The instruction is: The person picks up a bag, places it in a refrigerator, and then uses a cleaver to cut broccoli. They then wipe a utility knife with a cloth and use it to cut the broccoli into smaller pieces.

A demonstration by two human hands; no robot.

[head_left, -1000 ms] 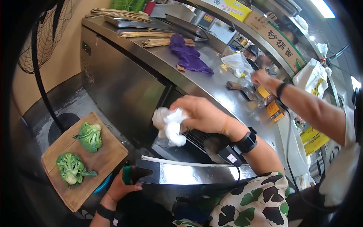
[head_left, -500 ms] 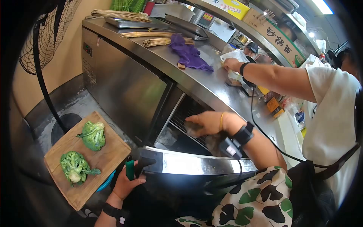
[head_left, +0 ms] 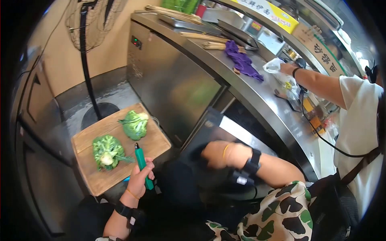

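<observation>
My left hand [head_left: 138, 180] grips a green-handled tool [head_left: 140, 160] that points up toward a wooden cutting board [head_left: 155, 142] on the floor. Two broccoli heads lie on the board, one at the far end [head_left: 135, 124] and one nearer [head_left: 106, 150]. My right hand [head_left: 217, 154] rests curled against the dark edge of the steel under-counter cabinet's door [head_left: 215, 126], which stands partly open. Its fingers are in shadow, so I cannot tell whether they hold anything.
A steel counter [head_left: 257, 96] carries a purple cloth [head_left: 241, 60], skewer bundles [head_left: 207, 42] and trays. A co-worker's hand [head_left: 287, 68] touches a plastic bag [head_left: 273, 64] there. A fan stand [head_left: 90, 72] rises from the floor on the left.
My right hand carried a white wad into the cabinet, came out without it, and dropped to the door. The door swung toward shut. My left hand moved the green-handled tool toward the board.
</observation>
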